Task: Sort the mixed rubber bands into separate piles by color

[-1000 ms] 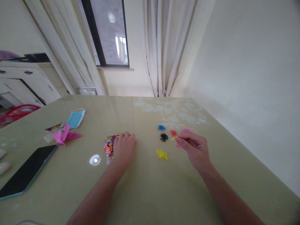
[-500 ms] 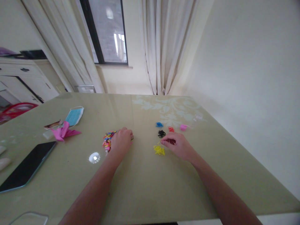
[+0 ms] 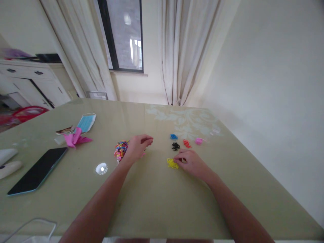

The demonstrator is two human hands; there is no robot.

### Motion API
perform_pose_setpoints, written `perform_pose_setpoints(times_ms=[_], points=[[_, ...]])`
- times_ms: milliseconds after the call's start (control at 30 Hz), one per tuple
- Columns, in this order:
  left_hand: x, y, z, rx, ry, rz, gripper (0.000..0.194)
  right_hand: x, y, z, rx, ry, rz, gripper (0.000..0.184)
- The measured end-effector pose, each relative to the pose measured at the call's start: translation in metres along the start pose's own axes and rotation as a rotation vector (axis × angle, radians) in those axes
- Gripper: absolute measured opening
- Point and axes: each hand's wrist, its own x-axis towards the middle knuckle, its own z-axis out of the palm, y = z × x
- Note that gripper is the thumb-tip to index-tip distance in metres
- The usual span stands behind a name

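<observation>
A mixed heap of coloured rubber bands (image 3: 120,149) lies on the green table (image 3: 157,199). My left hand (image 3: 138,147) is just right of it, fingers curled and pinched, lifted a little off the heap; what it holds is too small to make out. To the right lie small sorted piles: blue (image 3: 173,136), black (image 3: 175,146), red (image 3: 187,143), pink (image 3: 198,141) and yellow (image 3: 172,163). My right hand (image 3: 191,162) rests on the table with its fingertips pinched at the yellow pile's right edge.
A dark phone (image 3: 37,170) lies at the left, with a pink paper shape (image 3: 75,139) and a blue face mask (image 3: 86,123) beyond it. A white cable (image 3: 27,226) shows at the near left edge. A wall runs along the right; curtains and a window stand behind.
My right hand carried a yellow band from near the red pile down to the yellow pile. My left hand rose off the mixed heap, moving right with pinched fingers.
</observation>
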Motion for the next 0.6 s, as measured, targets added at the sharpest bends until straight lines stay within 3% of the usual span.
perform_pose_setpoints(times_ms=[100, 167, 367, 600], points=[[-0.001, 0.004, 0.009, -0.362, -0.084, -0.002, 0.039, 0.001, 0.0, 0.003, 0.04, 0.101, -0.008, 0.018], [-0.005, 0.009, 0.017, -0.47, -0.141, -0.004, 0.044, 0.002, -0.001, 0.005, 0.074, 0.19, -0.001, 0.019], [-0.02, 0.022, 0.034, -0.525, -0.255, 0.01, 0.043, 0.003, -0.01, 0.008, 0.21, 0.432, -0.095, 0.034], [-0.026, 0.022, 0.041, -0.489, -0.323, -0.003, 0.043, 0.002, -0.019, 0.013, 0.235, 0.546, -0.228, 0.017]])
